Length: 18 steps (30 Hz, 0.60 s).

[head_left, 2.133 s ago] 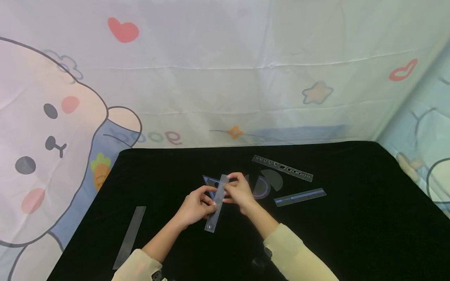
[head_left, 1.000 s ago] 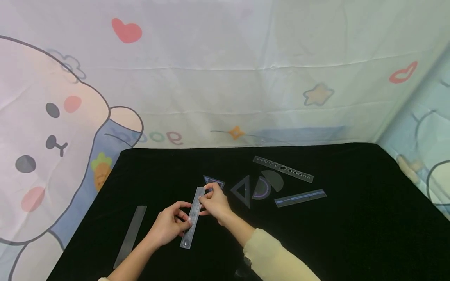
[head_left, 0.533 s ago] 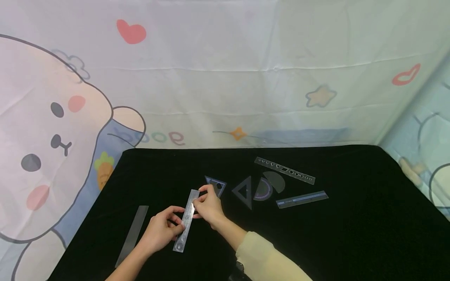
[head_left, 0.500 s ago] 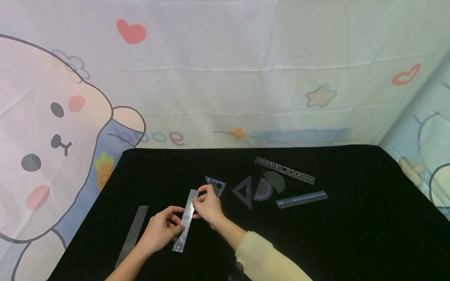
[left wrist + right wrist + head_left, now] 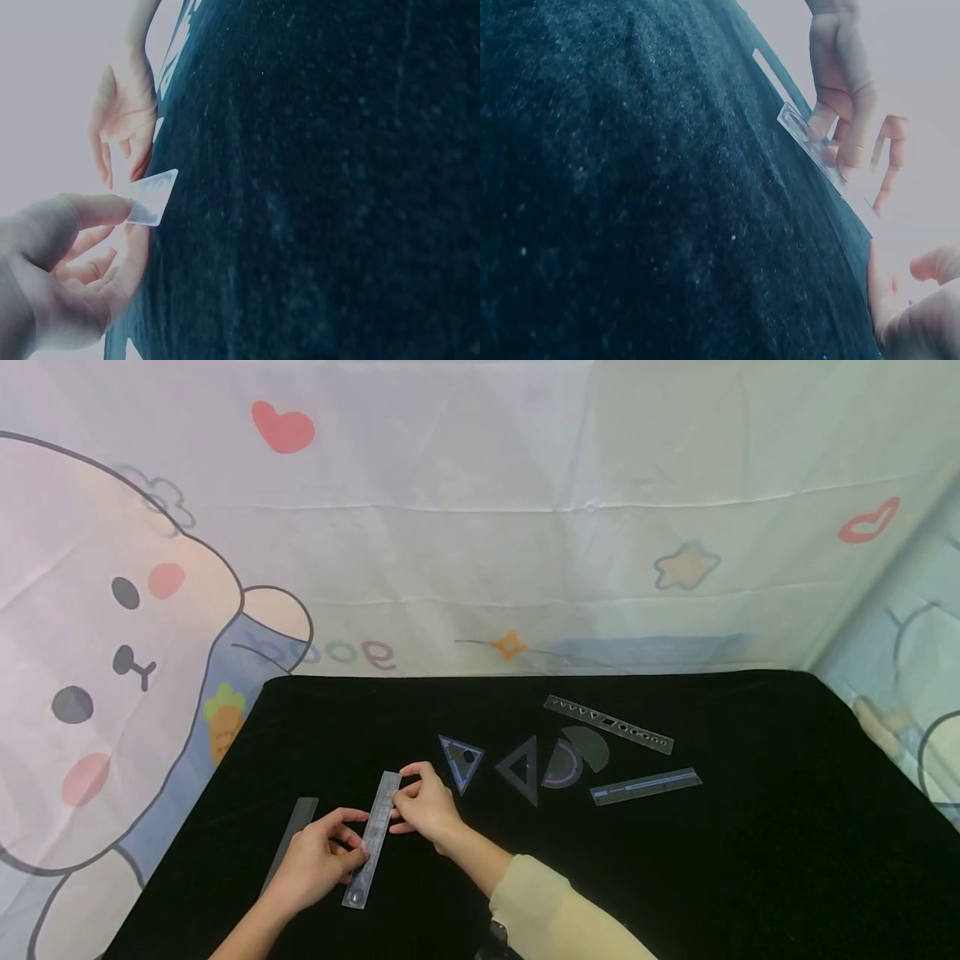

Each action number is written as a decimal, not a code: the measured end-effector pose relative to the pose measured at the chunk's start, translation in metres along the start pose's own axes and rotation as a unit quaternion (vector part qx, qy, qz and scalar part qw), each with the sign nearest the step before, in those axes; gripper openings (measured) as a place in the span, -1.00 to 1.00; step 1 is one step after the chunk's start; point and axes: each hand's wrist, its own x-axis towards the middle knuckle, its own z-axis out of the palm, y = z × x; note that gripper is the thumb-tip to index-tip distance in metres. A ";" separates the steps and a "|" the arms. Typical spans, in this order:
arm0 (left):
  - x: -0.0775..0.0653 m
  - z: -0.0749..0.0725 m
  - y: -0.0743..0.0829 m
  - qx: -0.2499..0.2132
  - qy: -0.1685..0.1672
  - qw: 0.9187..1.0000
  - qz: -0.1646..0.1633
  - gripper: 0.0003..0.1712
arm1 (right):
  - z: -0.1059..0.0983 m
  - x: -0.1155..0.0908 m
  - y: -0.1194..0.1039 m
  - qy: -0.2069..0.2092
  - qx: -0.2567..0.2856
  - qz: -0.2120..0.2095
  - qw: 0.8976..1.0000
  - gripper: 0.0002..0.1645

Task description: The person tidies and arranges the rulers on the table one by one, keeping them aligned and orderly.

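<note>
A clear plastic ruler (image 5: 379,827) is held at a slant over the black cloth, between both hands. My left hand (image 5: 315,860) pinches its near half, thumb on top and fingers beneath. At the far end, my right hand (image 5: 431,810) grips the right edge with thumb and fingertips. In the left wrist view one end of the ruler (image 5: 152,201) juts past the thumb. The right wrist view has the ruler (image 5: 793,122) running from the left hand (image 5: 844,90) toward the right fingers, where glare washes it out. Left of the left hand lies another ruler (image 5: 298,822), partly covered.
Right of the hands lie a blue-marked set square (image 5: 456,758), a grey set square (image 5: 532,768), a purple-marked protractor (image 5: 558,768) and a plain half-disc (image 5: 592,747). Farther right are a stencil ruler (image 5: 617,727) and a blue-striped ruler (image 5: 645,786). A printed curtain (image 5: 480,543) hangs behind.
Both hands have carried the ruler left and nearer, from over the blue-marked set square to near the left ruler. Both set squares now show fully; the left hand covers the left ruler's near part.
</note>
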 end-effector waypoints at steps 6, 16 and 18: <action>-0.003 -0.005 -0.005 0.024 0.008 1.000 -0.005 -0.49 | 0.005 0.001 0.001 -0.016 0.005 0.009 1.000 -0.56; -0.006 -0.013 -0.015 0.043 0.012 0.999 -0.024 -0.50 | 0.012 -0.002 -0.003 -0.059 0.020 0.030 0.998 -0.52; -0.008 -0.014 -0.017 0.050 0.014 0.998 -0.028 -0.50 | 0.014 -0.003 -0.003 -0.068 0.025 0.031 0.997 -0.50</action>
